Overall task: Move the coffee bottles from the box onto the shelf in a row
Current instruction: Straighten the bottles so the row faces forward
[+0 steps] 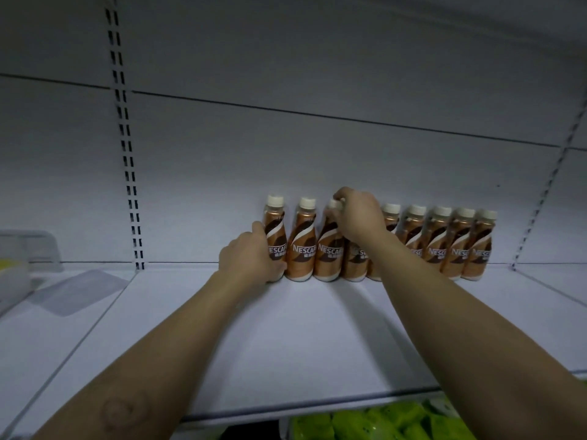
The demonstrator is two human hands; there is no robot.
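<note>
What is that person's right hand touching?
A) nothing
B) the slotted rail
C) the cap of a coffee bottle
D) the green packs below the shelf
C: the right hand curls its fingers over the white cap of the third coffee bottle from the left; the left hand grips the leftmost bottle.

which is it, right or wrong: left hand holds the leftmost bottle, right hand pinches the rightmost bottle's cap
Wrong: in the head view the right hand pinches the cap of the third bottle from the left. The left hand does hold the leftmost bottle.
</note>
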